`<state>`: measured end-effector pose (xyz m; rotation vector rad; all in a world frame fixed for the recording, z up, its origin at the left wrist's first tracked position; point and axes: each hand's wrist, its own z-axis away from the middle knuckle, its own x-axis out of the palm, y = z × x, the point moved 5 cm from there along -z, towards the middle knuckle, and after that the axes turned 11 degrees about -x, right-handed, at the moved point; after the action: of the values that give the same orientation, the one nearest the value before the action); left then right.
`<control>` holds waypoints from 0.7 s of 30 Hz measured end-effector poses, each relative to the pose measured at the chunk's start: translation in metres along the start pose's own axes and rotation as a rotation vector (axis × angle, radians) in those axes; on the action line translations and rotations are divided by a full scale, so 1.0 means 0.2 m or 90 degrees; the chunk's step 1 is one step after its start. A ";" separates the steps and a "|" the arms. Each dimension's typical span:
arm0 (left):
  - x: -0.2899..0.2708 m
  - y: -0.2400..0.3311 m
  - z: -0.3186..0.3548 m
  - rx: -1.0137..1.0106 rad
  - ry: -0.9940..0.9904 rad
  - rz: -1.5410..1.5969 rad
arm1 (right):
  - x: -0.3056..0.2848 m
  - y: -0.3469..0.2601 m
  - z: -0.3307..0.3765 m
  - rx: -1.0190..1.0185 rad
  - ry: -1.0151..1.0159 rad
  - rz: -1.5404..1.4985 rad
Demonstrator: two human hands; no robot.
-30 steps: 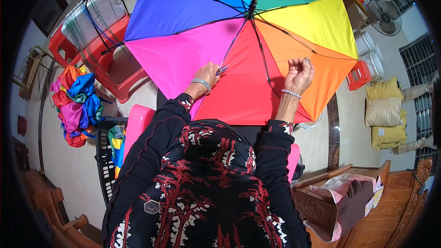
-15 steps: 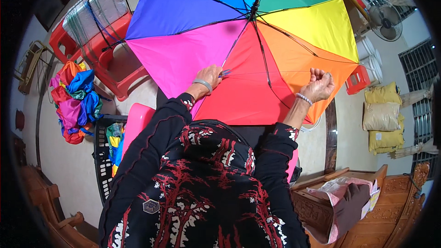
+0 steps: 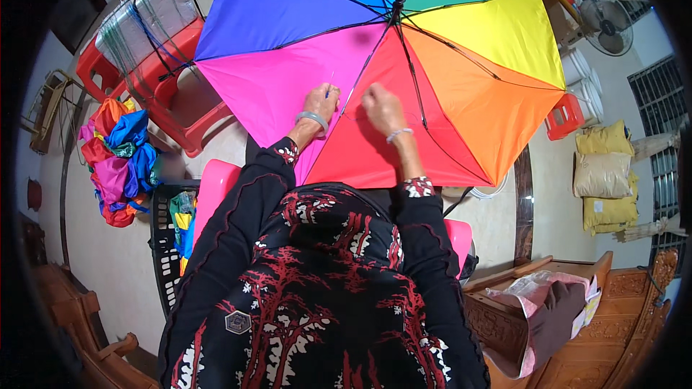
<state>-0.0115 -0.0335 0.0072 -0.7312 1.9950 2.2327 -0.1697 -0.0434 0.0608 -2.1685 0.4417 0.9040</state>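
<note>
Both hands, left hand (image 3: 322, 101) and right hand (image 3: 382, 108), are pressed close together on the rainbow umbrella (image 3: 404, 57), while folded colourful fabric is held in the black crate (image 3: 167, 245).

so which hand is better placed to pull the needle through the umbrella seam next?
Left, probably. The left hand pinches the thin needle at the rainbow fabric umbrella seam between pink and red panels; the right hand only presses the red panel.

The open umbrella (image 3: 404, 65) blocks everything ahead; red stools (image 3: 155, 75) crowd the left.
</note>
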 end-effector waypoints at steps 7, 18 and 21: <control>0.00 0.01 0.02 -0.015 0.004 0.026 | 0.26 -0.04 0.08 0.051 -0.149 0.161; 0.06 0.02 0.04 0.059 -0.061 -0.362 | 0.30 0.03 0.08 0.114 -0.125 0.123; 0.05 0.03 0.05 0.034 -0.090 -0.401 | 0.29 0.04 0.08 0.098 -0.118 0.075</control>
<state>-0.0255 -0.0269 0.0098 -0.9908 1.4758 1.7931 -0.1423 -0.0387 0.0069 -1.9158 0.5328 1.0886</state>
